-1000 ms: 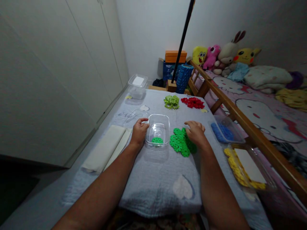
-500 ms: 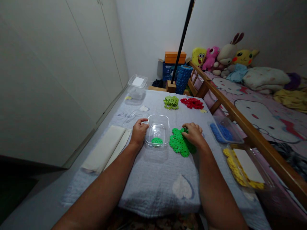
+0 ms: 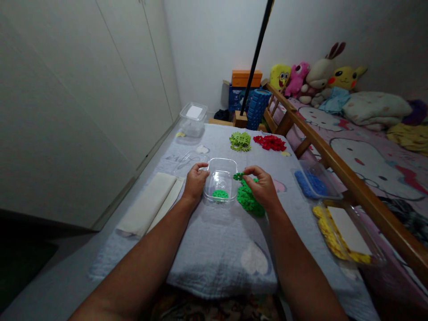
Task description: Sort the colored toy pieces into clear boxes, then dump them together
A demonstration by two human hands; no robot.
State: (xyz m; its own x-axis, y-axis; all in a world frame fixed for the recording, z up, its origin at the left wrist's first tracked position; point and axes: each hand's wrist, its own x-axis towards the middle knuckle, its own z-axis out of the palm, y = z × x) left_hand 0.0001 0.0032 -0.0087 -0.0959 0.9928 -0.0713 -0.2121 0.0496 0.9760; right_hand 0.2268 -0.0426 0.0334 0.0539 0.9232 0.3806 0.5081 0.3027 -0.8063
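- A clear tub, with a few green pieces in it, is gripped at 9 o'clock by the left hand.
- Its long axis is laid 6 to 12 o'clock.
- One green piece is pinched by the right hand at the tub's 3 o'clock rim.
- Since the earlier frame that hand is lifted off the green pile.

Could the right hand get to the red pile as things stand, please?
Probably yes: the red pile lies open on the cloth beyond the right hand, bare cloth between them, though that hand now pinches a green piece. The left hand holds the clear box.
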